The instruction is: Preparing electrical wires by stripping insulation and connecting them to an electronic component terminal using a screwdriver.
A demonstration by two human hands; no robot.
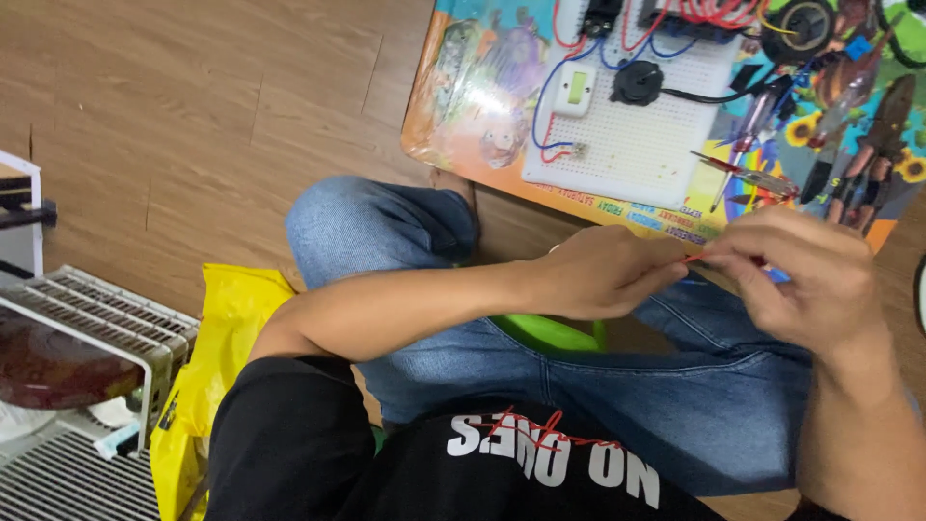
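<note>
Left hand (603,275) and right hand (805,275) are pinching a red wire (693,258) above the knees; breadboard (641,106) is lying beyond, floor (193,116) open leftward.

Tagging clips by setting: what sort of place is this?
Probably a home floor used as a hobby electronics spot: wood-look floor, wired white breadboard on a colourful mat, both hands pinching a thin red wire.
</note>
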